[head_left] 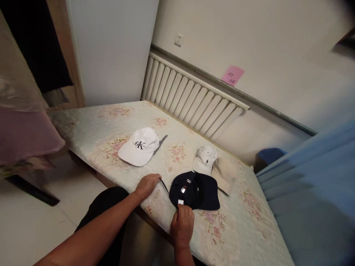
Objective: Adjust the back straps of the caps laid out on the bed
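Observation:
A dark navy cap (198, 190) lies on the flowered mattress (91, 127) near its front edge. My right hand (182, 223) pinches the cap's near edge by a small white label. My left hand (147, 185) is closed on the end of the cap's thin dark strap (165, 186), pulled out to the left. A white cap with a black logo (140, 146) sits further back to the left. A small white cap (205, 159) and a beige cap (225, 173) lie just behind the navy one.
A white radiator (191, 98) runs along the wall behind the mattress, with a pink note (233, 75) and a socket (178, 39) above it. Blue fabric (316, 177) covers the right side. Pink bedding (24, 129) hangs at left over the pale floor.

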`<state>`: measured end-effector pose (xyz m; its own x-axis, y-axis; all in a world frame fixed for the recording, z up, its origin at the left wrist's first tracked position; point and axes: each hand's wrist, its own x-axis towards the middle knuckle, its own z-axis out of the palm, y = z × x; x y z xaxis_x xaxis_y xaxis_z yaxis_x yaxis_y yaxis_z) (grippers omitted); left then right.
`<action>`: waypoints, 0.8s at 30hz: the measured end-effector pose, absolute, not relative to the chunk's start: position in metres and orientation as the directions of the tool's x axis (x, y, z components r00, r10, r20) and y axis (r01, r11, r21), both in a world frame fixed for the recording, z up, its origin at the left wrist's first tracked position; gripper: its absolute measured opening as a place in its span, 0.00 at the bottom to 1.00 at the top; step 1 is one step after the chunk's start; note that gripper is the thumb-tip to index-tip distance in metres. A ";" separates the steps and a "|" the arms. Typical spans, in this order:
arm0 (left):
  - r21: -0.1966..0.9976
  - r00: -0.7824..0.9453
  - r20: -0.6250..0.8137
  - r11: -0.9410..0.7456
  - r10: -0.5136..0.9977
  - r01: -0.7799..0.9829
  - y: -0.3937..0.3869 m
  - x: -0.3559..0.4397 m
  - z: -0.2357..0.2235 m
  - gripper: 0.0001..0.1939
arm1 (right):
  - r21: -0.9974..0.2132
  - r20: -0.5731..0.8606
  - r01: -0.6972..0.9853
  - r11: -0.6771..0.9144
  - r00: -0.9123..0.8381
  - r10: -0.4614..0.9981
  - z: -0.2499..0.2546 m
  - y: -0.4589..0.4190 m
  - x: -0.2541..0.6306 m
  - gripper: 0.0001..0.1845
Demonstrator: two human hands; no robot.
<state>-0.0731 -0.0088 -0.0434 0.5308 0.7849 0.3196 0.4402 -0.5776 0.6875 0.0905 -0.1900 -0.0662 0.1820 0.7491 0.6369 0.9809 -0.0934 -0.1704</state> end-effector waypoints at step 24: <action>0.907 0.532 -0.196 0.359 0.824 -0.222 0.019 0.011 -0.027 0.19 | -0.201 0.615 0.972 -0.120 0.221 0.757 -0.071 -0.191 0.092 0.13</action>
<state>0.0115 0.0188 -0.0272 0.5324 0.8235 -0.1958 -0.2216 0.3589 0.9067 0.0923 -0.1911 -0.0714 0.2210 0.7567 0.6153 0.9721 -0.1203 -0.2012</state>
